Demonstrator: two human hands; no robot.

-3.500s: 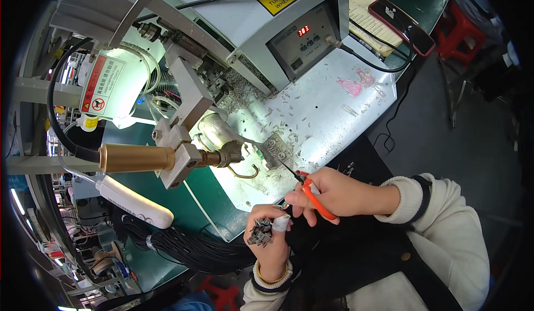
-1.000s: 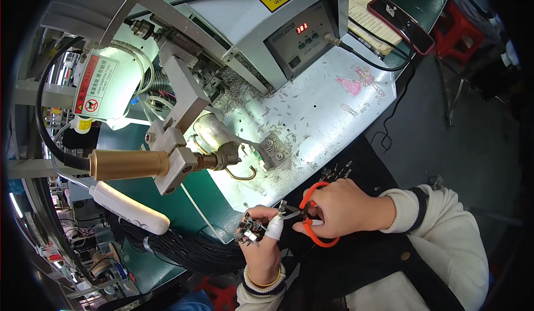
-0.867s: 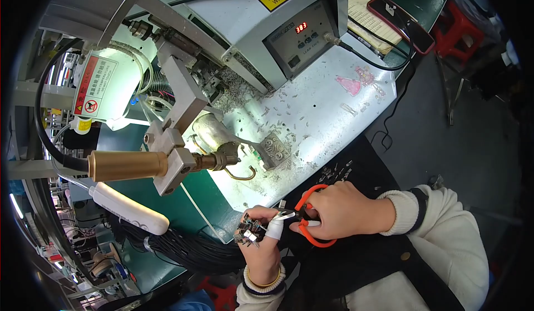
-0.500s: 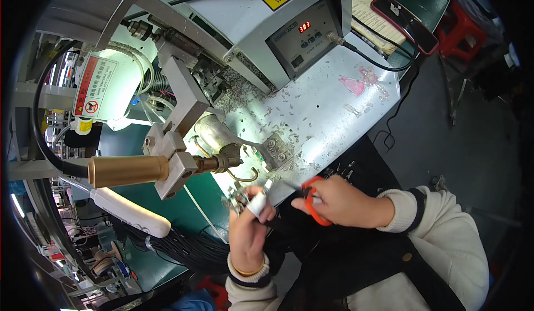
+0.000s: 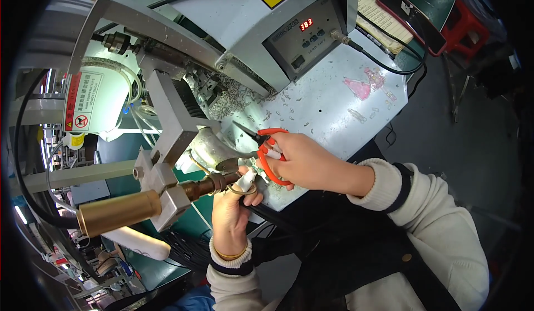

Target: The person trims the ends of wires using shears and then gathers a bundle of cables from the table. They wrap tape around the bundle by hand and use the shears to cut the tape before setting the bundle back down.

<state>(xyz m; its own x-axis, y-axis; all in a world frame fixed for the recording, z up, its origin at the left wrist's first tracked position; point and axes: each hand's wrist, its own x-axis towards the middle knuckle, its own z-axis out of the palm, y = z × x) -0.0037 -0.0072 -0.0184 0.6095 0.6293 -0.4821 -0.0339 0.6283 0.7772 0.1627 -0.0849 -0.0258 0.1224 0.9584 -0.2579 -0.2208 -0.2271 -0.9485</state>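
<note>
The orange-handled pliers (image 5: 261,141) are sitting over the pale work plate (image 5: 328,91), and the grip of the right hand (image 5: 306,152) is clamping around their handles. Doing this step well probably means guiding the nose clear of the machine while the other hand is working so close. The nose is pointing up and leftward, toward the heap of metal clippings (image 5: 233,99); the long axis is running diagonally back to the lower-right handle loop. Beside them, the left hand (image 5: 231,213) is nearing small metal parts (image 5: 247,163) by the brass fitting (image 5: 194,191); whether its grip is pinching any is impossible to tell.
</note>
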